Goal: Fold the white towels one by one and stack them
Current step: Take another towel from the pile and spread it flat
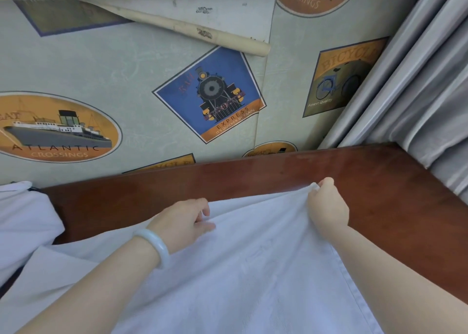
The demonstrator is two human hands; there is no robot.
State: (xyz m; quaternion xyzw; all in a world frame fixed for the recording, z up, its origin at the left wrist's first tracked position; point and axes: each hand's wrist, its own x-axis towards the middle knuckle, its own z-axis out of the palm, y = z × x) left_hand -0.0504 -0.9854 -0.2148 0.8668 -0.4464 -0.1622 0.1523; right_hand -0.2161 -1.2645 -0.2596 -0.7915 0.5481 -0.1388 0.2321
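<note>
A white towel (pixel 253 270) lies spread over the near part of a dark red wooden table (pixel 379 194). My right hand (pixel 326 207) pinches the towel's far right corner and lifts it a little off the wood. My left hand (pixel 184 219), with a pale bangle on the wrist, grips the towel's far edge further left, fingers curled into the cloth. More white cloth (pixel 22 219) is bunched at the left edge of the view, partly cut off.
The table's far edge meets a wall (pixel 126 80) papered with ship, train and bicycle pictures. A grey curtain (pixel 417 93) hangs at the right, over the table's far right corner. Bare wood shows beyond and to the right of the towel.
</note>
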